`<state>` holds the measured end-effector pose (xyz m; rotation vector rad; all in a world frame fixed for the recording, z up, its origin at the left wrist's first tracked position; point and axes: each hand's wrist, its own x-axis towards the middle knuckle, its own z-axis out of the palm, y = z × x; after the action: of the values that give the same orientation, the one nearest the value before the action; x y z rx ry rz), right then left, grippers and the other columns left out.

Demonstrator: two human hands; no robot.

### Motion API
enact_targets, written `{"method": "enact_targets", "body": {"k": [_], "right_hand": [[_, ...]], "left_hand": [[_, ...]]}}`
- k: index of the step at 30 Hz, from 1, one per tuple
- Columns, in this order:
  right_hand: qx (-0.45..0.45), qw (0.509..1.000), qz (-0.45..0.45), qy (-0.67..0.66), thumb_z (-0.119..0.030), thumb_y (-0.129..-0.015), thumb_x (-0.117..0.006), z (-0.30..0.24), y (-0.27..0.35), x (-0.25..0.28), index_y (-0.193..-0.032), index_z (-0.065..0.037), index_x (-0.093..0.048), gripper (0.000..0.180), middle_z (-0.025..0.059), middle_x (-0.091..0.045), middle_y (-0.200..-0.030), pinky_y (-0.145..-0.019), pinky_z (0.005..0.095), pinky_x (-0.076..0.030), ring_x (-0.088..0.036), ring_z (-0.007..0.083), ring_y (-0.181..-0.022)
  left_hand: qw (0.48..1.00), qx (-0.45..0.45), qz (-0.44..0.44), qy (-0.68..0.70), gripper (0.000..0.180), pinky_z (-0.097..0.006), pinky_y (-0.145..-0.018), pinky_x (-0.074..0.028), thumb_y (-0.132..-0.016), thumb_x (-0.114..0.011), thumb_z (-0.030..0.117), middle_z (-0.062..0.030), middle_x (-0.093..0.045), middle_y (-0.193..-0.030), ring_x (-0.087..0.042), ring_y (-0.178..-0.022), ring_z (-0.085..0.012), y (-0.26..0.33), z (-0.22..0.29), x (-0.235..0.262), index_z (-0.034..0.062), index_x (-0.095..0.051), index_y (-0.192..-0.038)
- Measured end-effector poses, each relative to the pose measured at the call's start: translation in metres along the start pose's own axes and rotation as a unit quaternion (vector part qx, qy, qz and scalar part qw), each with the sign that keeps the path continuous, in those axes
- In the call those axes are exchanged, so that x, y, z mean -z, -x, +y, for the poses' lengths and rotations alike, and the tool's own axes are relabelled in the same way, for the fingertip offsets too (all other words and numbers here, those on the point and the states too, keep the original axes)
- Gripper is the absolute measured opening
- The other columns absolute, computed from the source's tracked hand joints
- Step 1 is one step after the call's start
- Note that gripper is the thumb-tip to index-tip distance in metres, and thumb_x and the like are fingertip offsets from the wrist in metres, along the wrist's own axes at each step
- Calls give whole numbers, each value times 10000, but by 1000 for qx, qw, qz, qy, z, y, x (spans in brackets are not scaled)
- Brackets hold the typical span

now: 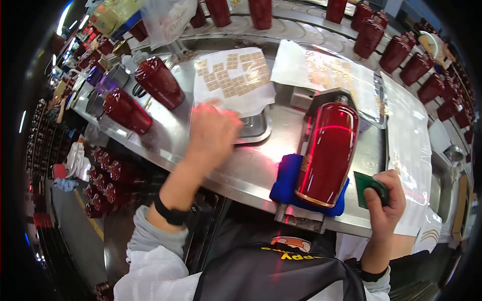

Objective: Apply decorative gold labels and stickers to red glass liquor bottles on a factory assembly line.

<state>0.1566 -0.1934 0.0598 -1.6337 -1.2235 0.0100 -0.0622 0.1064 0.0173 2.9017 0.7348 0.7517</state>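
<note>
A dark red glossy bottle [327,154] lies in a cradle in front of me, its neck pointing away. Thin red light lines cross it, and a blue cloth [286,178] is bunched under its base. My right hand [387,203] is closed around a green squeegee [366,190] to the right of the bottle. My left hand [215,131] is over the near left edge of a white sheet [258,103] bearing small gold rectangular decals [223,76]. Its fingers are smeared by motion, so whether they hold anything is hidden. The sheet lies partly over a metal tray [256,131].
Two red bottles [159,83] lie tilted at the table's left. A second decal sheet [291,62] rests on another tray behind the cradle. White sheeting [409,150] covers the right side. Several red bottles [369,37] stand along the conveyor [296,27] behind.
</note>
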Motion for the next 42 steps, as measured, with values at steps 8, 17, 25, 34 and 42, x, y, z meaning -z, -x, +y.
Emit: {"method": "enact_targets", "body": {"k": [8, 17, 25, 34, 42], "right_hand": [[-39, 999, -20, -8, -82, -819, -724, 7, 0, 2, -920, 13, -609, 180, 81, -545, -816, -623, 261, -393, -499, 156, -697], [-22, 1000, -11, -3, -78, -817, -718, 10, 0, 8, -927, 19, -593, 192, 85, -546, -820, -638, 257, -388, -499, 162, -724], [-34, 999, 13, -4, -84, -823, -715, 5, 7, 11, -931, 22, -586, 199, 74, -530, -808, -649, 258, -377, -474, 154, -721], [-63, 997, 35, -16, -30, -812, -693, -3, 13, 14, -928, 26, -587, 167, 67, -528, -797, -645, 256, -378, -474, 150, -711], [-101, 992, 71, 0, -58, -927, -595, 0, 8, 15, -1209, 10, -579, 290, 90, -662, -1013, -766, 246, -485, -606, 131, -892]], "left_hand": [[933, 298, -76, -185, 762, -516, -946, -406, -762, -681, 571, -208, -585, -1184, -496, -1166, -381, -15, -95, -35, 2, -513, -1240], [932, 349, -56, -79, 364, -468, -853, -446, -835, -654, 396, -141, -625, -973, -550, -983, -366, -5, -124, -34, 42, -596, -894], [956, 274, 8, -105, 318, -484, -824, -444, -843, -635, 346, -150, -640, -897, -567, -913, -382, 1, -129, -43, 31, -599, -859], [971, 182, 89, -127, 206, -478, -741, -445, -839, -622, 239, -164, -641, -819, -580, -826, -378, 2, -134, -40, 36, -599, -820], [870, 173, -13, 461, 151, -363, -840, -414, -839, -677, 192, -117, -607, -948, -530, -897, -263, -40, 49, 10, 48, -668, -884]]}}
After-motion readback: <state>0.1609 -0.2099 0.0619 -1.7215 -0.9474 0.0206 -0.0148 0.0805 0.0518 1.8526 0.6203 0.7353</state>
